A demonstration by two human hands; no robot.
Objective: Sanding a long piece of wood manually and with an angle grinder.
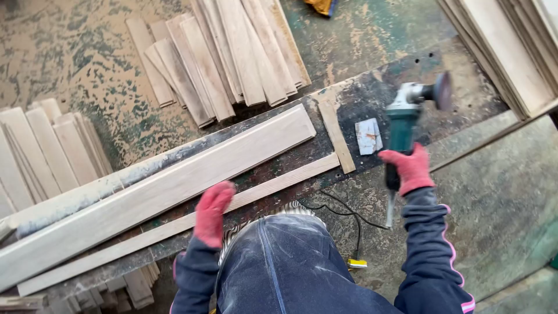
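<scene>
Your left hand (212,212), red-gloved, rests loosely open on the thin strip (174,227) at the counter's (372,93) near edge. Your right hand (410,170) grips the angle grinder (407,119), lifted right of the long plank (157,192); sanding looks paused.

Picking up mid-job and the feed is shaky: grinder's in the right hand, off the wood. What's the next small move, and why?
Probably steady the long pale wooden board with the left red-gloved hand, which hovers at its near edge. The right red-gloved hand holds the green angle grinder away to the right, its disc off the wood, and nothing visible clamps the board to the dark worn workbench.
</scene>
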